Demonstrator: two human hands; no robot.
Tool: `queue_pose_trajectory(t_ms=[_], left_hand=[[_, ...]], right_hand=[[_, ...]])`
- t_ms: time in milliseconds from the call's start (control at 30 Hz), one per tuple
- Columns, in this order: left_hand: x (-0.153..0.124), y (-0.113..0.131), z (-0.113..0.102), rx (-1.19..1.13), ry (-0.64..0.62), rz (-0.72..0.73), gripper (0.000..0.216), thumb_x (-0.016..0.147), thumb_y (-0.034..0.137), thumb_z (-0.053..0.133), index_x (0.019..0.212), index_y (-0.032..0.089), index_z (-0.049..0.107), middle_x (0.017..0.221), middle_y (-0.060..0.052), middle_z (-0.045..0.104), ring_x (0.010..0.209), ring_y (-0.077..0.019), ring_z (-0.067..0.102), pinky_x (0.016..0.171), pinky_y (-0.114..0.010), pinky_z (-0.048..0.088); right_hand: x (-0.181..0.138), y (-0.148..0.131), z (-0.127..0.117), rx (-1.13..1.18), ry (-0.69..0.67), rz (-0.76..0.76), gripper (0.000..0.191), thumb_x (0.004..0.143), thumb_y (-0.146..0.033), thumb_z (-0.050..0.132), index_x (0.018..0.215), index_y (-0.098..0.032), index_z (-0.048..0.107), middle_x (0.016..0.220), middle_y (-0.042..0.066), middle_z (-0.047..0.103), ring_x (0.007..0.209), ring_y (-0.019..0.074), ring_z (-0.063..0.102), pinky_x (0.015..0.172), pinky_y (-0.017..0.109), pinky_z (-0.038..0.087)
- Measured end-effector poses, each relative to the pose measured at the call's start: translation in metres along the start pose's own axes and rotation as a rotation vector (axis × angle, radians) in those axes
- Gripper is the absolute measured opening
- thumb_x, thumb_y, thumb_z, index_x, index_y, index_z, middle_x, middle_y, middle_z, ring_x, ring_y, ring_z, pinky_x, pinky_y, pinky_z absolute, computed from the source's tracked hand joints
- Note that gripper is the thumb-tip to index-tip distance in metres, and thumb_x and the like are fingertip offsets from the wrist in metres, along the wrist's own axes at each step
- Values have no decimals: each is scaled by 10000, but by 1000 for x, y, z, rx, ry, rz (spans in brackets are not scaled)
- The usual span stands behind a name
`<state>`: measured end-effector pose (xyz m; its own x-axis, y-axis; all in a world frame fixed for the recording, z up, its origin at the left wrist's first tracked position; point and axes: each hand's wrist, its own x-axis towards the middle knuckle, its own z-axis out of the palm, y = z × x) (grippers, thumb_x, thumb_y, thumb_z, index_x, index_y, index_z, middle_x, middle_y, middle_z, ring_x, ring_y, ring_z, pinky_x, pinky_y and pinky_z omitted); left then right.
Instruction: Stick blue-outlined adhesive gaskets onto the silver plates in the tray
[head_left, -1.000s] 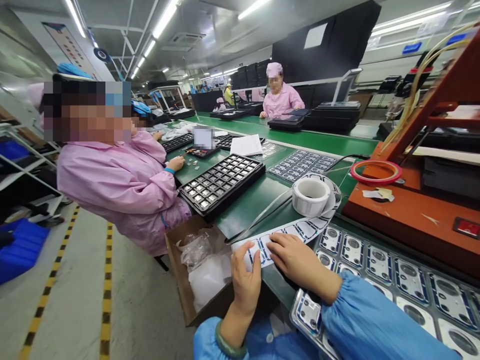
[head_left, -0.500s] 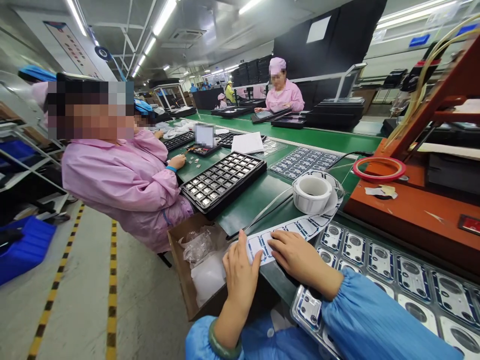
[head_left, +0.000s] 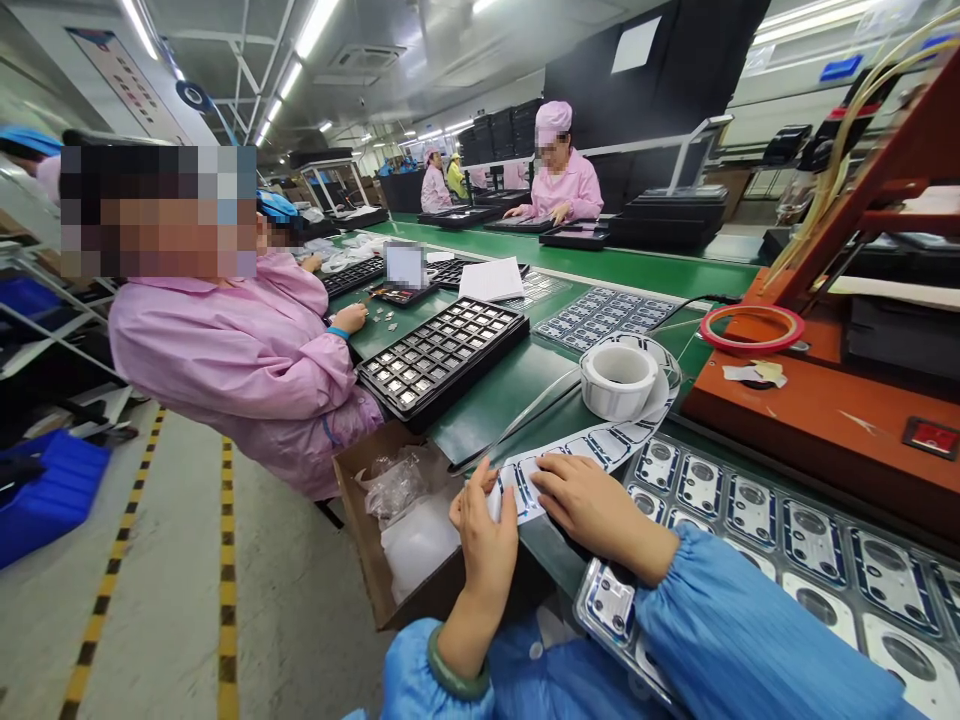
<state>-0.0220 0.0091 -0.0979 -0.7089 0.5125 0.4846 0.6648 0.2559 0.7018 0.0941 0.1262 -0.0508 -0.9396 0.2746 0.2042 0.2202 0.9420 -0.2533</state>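
A white strip of blue-edged adhesive stickers [head_left: 590,450] runs from a white roll [head_left: 616,388] on the green bench towards me. My left hand [head_left: 485,535] grips its free end at the bench edge, thumb in front and fingers bent behind. On the strip's near part, my right hand [head_left: 600,508] presses with curled fingers; whether a sticker is pinched under the fingertips is hidden. Close to my right forearm lie clear trays of white, blue-edged plates with round openings [head_left: 750,505]. One tray corner [head_left: 611,605] juts out over my lap.
Below my left hand stands a cardboard box [head_left: 360,540] with plastic bags and white waste. A black compartment tray [head_left: 442,360] sits beside a co-worker in pink [head_left: 247,350]. At right is an orange machine [head_left: 825,410] bearing a red tape roll [head_left: 752,330].
My left fingers have curled further around the strip's end, which bends more. My right hand stays on the strip. The view has shifted slightly.
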Motion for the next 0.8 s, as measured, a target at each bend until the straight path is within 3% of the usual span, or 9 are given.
queue_pose_trajectory(t_ms=[133, 367, 467, 600, 800], left_hand=[[-1, -1, 0, 40, 55, 63, 379, 910, 301, 519, 1262, 171, 468, 971, -93, 671, 878, -223, 638, 908, -461, 399], [0, 0, -4, 187, 102, 371, 304, 923, 187, 538, 1220, 153, 481, 901, -55, 691, 800, -168, 670, 998, -450, 356], [1, 0, -6, 181, 107, 341, 290, 924, 217, 536, 1201, 141, 500, 966, -92, 671, 840, -187, 656, 958, -452, 430], [2, -2, -9, 114, 78, 235, 173, 921, 246, 526, 1039, 137, 589, 1140, -159, 585, 1004, -221, 614, 823, -374, 537], [2, -4, -10, 86, 51, 221, 124, 919, 242, 519, 953, 157, 604, 1050, -115, 621, 993, -220, 615, 852, -399, 537]], right_hand=[[1, 0, 0, 2, -5, 4, 218, 928, -213, 508, 1111, -165, 617, 1209, 101, 590, 1108, 267, 539, 940, 442, 461], [0, 1, -2, 4, -24, -14, 296, 872, -87, 499, 1137, -154, 613, 1233, 110, 582, 1106, 275, 540, 934, 442, 462], [0, 2, -2, 3, -23, -17, 333, 849, -64, 493, 1150, -148, 609, 1247, 119, 575, 1114, 283, 535, 938, 449, 458], [-1, 3, 0, 0, -19, -15, 356, 818, -64, 509, 1150, -141, 610, 1252, 126, 570, 1125, 286, 528, 950, 444, 448], [-1, 4, 1, -9, -25, -22, 323, 854, -93, 504, 1155, -145, 608, 1252, 128, 570, 1124, 279, 532, 945, 437, 447]])
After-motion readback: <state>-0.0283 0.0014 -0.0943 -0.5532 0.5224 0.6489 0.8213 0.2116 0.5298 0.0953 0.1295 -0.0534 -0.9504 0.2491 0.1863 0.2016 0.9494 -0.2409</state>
